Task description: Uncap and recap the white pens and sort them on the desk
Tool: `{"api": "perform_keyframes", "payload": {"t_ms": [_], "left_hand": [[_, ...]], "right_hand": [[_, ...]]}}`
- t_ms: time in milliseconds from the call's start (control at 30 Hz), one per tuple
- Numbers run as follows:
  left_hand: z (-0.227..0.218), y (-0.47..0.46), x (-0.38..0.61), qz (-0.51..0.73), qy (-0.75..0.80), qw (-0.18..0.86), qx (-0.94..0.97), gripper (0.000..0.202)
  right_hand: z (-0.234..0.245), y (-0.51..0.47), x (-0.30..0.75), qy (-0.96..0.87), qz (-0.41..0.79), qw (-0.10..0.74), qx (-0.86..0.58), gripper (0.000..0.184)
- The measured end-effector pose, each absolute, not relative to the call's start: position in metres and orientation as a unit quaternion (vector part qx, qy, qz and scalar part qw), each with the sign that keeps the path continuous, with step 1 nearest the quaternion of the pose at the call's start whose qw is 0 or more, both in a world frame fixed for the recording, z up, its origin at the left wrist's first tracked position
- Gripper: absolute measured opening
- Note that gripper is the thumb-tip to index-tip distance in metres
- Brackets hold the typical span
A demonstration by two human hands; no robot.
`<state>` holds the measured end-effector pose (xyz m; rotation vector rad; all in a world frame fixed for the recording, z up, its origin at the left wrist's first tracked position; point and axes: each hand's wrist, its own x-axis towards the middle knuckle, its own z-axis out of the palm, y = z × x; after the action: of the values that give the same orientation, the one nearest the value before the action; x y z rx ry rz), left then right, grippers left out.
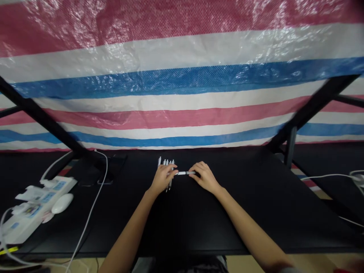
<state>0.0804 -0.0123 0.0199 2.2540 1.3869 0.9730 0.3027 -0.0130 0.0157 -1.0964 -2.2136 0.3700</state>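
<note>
A white pen (pixel 182 173) with a grey end lies crosswise between my two hands, just above the black table. My left hand (pixel 164 177) pinches its left end between thumb and fingers. At the pen's grey right end, my right hand (pixel 205 176) closes thumb and fingertips on it. Several more white pens (pixel 167 162) lie side by side, pointing away from me, partly hidden under my left hand. Their dark tips (pixel 168 189) show below the left thumb.
A white power strip (pixel 36 210) with plugs and a white mouse (pixel 62 203) sits at the left. A white cable (pixel 98 197) runs across the black table (pixel 273 212). Black slanted posts (pixel 301 113) flank the table, and a striped tarp (pixel 182 113) hangs behind.
</note>
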Motion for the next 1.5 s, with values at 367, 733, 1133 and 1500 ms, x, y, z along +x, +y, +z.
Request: {"api": "perform_keyframes", "payload": {"t_ms": [367,733,1133,1500], "left_hand": [[0.020,-0.011,0.067,0.471,0.489,0.386,0.625,0.025],[0.019,-0.009,0.066,0.487,0.493,0.412,0.591,0.027],[0.017,-0.010,0.062,0.492,0.545,0.382,0.562,0.052],[0.006,-0.005,0.061,0.499,0.596,0.331,0.535,0.046]], "right_hand": [[0.023,0.003,0.286,-0.795,0.148,0.387,-0.443,0.017],[0.016,0.001,0.273,-0.654,0.475,0.391,-0.441,0.042],[0.014,-0.009,0.270,-0.566,0.553,0.456,-0.406,0.025],[0.013,-0.003,0.275,-0.598,0.477,0.451,-0.459,0.023]]}}
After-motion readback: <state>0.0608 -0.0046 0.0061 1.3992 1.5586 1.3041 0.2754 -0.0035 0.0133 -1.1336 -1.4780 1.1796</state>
